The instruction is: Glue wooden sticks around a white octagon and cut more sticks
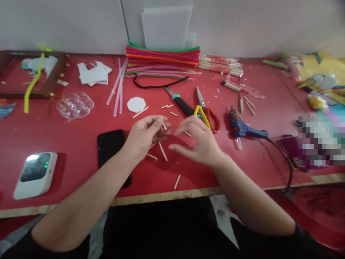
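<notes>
My left hand pinches small wooden stick pieces between thumb and fingers, above the red table; how many it holds is partly hidden. To its right, my right hand is open and slightly blurred, thumb and fingers apart with nothing seen between them. Below the hands, a longer wooden stick and other pieces lie on the table. A short stick rests near the front edge. Beyond my fingers lie a white octagonal piece, a black-handled cutter and scissors with red and yellow handles.
A blue glue gun with its cable lies right of my right hand. A black phone sits under my left forearm, with a white device further left. Bundled pipe cleaners and packed sticks lie along the wall.
</notes>
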The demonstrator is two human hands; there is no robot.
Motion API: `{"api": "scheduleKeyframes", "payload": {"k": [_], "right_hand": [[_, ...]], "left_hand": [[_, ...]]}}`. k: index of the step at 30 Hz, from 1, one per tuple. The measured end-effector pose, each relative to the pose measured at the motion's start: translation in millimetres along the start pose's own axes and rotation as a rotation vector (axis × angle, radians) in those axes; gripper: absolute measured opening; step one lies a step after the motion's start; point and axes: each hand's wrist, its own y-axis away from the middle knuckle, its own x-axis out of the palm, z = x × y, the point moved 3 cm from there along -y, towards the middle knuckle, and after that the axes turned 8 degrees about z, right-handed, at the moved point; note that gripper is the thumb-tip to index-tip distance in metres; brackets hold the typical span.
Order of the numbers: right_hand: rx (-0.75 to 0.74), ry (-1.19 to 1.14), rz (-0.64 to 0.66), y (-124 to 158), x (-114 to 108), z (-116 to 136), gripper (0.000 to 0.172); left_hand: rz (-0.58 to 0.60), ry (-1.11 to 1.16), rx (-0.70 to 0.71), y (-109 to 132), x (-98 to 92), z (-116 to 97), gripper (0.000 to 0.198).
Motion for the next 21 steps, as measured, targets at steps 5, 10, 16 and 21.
{"api": "scheduleKeyframes", "payload": {"k": [5, 10, 16, 21], "right_hand": [[-0.13, -0.23, 0.598, 5, -12, 15, 0.03], [-0.105, -0.11, 0.948, 19, -6, 22, 0.016], [-0.096, -0.079, 0.879, 15, 3, 24, 0.012], [0.11, -0.23, 0.358, 6, -3, 17, 0.008]], "left_hand": [[-0.07, 0.107, 0.02, 0, -7.7, -5, 0.012], [-0.075, 0.219, -0.009, -1, -11.4, -5, 0.007], [-0.072, 0.259, -0.056, -1, -10.0, -1, 0.008], [-0.033, 0.204, -0.071, 2, -6.9, -1, 0.01]]}}
